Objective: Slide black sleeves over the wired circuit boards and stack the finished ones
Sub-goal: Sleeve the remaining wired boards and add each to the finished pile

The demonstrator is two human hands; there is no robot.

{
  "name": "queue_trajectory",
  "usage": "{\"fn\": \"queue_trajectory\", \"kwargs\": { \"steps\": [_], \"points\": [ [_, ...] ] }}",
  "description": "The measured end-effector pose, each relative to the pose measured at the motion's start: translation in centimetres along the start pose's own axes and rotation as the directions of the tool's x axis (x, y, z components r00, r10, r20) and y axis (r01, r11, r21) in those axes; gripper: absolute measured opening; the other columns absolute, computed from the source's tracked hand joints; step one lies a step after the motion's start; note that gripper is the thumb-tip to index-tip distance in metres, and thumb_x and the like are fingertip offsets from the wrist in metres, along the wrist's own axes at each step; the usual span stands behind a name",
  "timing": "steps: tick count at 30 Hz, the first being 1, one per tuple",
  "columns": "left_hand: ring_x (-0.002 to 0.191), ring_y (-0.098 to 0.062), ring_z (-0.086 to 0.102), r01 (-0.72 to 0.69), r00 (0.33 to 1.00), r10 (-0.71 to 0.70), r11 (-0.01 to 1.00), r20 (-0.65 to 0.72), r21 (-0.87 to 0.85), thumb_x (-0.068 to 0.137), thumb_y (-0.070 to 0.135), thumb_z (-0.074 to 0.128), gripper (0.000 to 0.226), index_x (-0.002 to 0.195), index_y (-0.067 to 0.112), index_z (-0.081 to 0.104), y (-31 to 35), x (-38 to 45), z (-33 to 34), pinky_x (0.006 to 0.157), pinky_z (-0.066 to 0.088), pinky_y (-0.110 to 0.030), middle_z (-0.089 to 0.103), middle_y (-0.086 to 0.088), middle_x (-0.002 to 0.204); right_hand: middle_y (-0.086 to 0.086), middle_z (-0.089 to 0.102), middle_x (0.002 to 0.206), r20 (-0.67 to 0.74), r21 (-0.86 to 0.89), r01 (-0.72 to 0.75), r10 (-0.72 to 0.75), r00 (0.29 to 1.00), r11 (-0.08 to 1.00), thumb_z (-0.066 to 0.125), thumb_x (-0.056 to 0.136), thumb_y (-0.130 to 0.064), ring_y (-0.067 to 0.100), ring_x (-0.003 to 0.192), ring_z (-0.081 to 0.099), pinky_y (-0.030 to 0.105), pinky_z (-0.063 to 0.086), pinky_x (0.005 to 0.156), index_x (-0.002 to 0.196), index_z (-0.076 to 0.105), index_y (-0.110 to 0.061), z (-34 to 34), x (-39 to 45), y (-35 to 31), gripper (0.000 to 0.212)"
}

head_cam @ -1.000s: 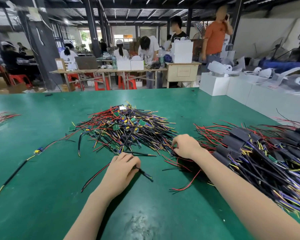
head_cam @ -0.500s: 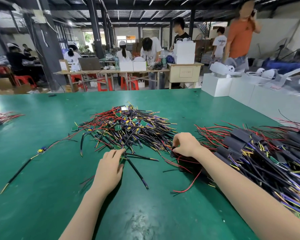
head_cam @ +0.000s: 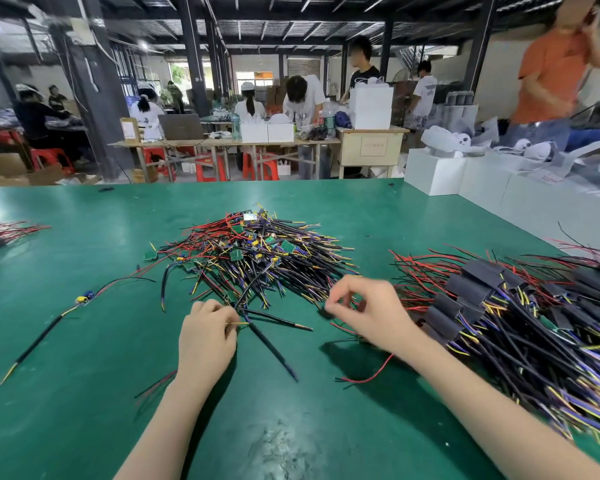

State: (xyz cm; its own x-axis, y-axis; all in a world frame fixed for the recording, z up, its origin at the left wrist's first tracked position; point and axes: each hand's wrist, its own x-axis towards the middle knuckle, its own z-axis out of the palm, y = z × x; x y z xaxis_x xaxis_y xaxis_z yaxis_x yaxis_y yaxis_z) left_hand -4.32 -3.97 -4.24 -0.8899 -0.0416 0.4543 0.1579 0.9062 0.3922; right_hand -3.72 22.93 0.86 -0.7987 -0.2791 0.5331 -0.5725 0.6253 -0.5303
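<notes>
Presumably fetching another board, left hand (head_cam: 207, 337) pinches a wire (head_cam: 238, 323) mid-frame; right hand (head_cam: 368, 311) pinches something small, unclear, beside it.

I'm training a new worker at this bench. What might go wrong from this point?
1. The left hand pinches a wire end whose cable runs back under the unsleeved pile; pulling may drag tangled neighbours along.
2. The right hand hovers by the finished stack, whose loose red wires could snag.
</notes>
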Motion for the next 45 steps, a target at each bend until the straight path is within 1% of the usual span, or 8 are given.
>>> {"fn": "queue_trajectory", "kwargs": {
  "steps": [5, 14, 17, 21, 25, 31, 35, 45],
  "points": [
    [0.109, -0.033, 0.050, 0.234, 0.969, -0.240, 0.968, 0.066, 0.088, 0.087, 0.012, 0.059, 0.033, 0.120, 0.007, 0.057, -0.3, 0.2, -0.1, 0.085, 0.045, -0.042, 0.058, -0.014, 0.116, -0.014, 0.063, 0.077, 0.204, -0.119, 0.045, -0.020, 0.979, 0.992, 0.068, 0.078, -0.026, 0.006, 0.075, 0.055, 0.028, 0.049, 0.071, 0.079, 0.063, -0.024, 1.6, -4.4, -0.9, 0.006],
    [0.086, -0.031, 0.054, 0.492, 0.856, -0.517, 0.817, -0.004, -0.301, 0.093, 0.013, 0.050, 0.017, 0.094, 0.009, 0.067, -1.4, 0.4, -1.4, 0.074, 0.037, -0.032, 0.067, -0.012, 0.098, -0.002, 0.065, 0.087, 0.278, -0.092, -0.037, 0.062, 0.959, 0.995, 0.072, 0.070, -0.020, 0.012, 0.086, 0.058, 0.031, 0.047, 0.080, 0.076, 0.067, -0.018, 2.0, -4.7, -0.7, 0.008],
    [0.074, -0.025, 0.054, 0.427, 0.883, -0.468, 0.777, 0.027, -0.462, 0.093, 0.021, 0.055, 0.014, 0.090, 0.015, 0.067, -0.9, 0.3, -2.1, 0.070, 0.038, -0.032, 0.068, -0.007, 0.091, -0.005, 0.059, 0.098, 0.192, -0.174, -0.091, 0.124, 0.974, 0.981, 0.073, 0.069, -0.032, 0.012, 0.095, 0.053, 0.029, 0.044, 0.087, 0.090, 0.067, -0.021, 2.3, -4.9, -0.4, 0.024],
    [0.053, -0.004, 0.047, 0.268, 0.948, -0.317, 0.836, -0.023, -0.479, 0.091, 0.019, 0.066, 0.017, 0.075, 0.017, 0.070, 0.5, -0.1, -2.6, 0.055, 0.034, -0.013, 0.059, 0.013, 0.055, -0.003, 0.057, 0.085, 0.188, -0.415, -0.182, 0.280, 0.941, 0.892, 0.070, 0.064, -0.061, 0.015, 0.082, 0.052, 0.028, 0.043, 0.069, 0.084, 0.071, -0.021, 2.0, -4.8, -0.5, 0.045],
    [0.064, -0.022, 0.059, 0.208, 0.973, -0.229, 0.839, 0.020, -0.502, 0.089, 0.016, 0.067, 0.019, 0.070, 0.021, 0.069, 1.4, -0.1, -2.9, 0.061, 0.038, -0.017, 0.064, 0.002, 0.061, 0.003, 0.058, 0.085, 0.248, -0.430, -0.120, 0.244, 0.937, 0.895, 0.065, 0.072, -0.053, 0.021, 0.083, 0.052, 0.028, 0.042, 0.068, 0.082, 0.068, -0.013, 2.1, -4.7, -0.7, 0.041],
    [0.061, -0.018, 0.054, 0.169, 0.985, -0.165, 0.880, 0.048, -0.443, 0.089, 0.016, 0.068, 0.025, 0.066, 0.026, 0.068, 2.0, -0.5, -2.8, 0.056, 0.036, -0.011, 0.063, 0.006, 0.058, 0.003, 0.065, 0.104, 0.278, -0.414, -0.025, 0.153, 0.948, 0.910, 0.060, 0.081, -0.042, 0.023, 0.102, 0.054, 0.032, 0.042, 0.086, 0.110, 0.067, -0.018, 2.8, -5.0, -1.2, 0.038],
    [0.061, -0.017, 0.055, 0.182, 0.983, -0.179, 0.877, 0.051, -0.445, 0.088, 0.016, 0.069, 0.022, 0.068, 0.024, 0.070, 1.9, -0.4, -2.8, 0.056, 0.036, -0.010, 0.063, 0.009, 0.057, 0.002, 0.062, 0.096, 0.246, -0.418, -0.083, 0.200, 0.948, 0.905, 0.062, 0.081, -0.044, 0.023, 0.096, 0.054, 0.027, 0.028, 0.066, 0.098, 0.069, -0.023, 2.4, -4.7, -1.7, 0.028],
    [0.051, -0.006, 0.041, 0.151, 0.988, -0.112, 0.849, 0.105, -0.507, 0.090, 0.018, 0.067, 0.021, 0.070, 0.023, 0.073, 1.5, -0.4, -3.1, 0.055, 0.034, -0.021, 0.059, 0.013, 0.055, 0.000, 0.066, 0.081, 0.217, -0.439, -0.003, 0.109, 0.970, 0.899, 0.054, 0.084, -0.038, 0.023, 0.083, 0.056, 0.030, 0.038, 0.067, 0.084, 0.061, -0.022, 2.1, -4.4, -2.1, 0.018]
  ]
}}
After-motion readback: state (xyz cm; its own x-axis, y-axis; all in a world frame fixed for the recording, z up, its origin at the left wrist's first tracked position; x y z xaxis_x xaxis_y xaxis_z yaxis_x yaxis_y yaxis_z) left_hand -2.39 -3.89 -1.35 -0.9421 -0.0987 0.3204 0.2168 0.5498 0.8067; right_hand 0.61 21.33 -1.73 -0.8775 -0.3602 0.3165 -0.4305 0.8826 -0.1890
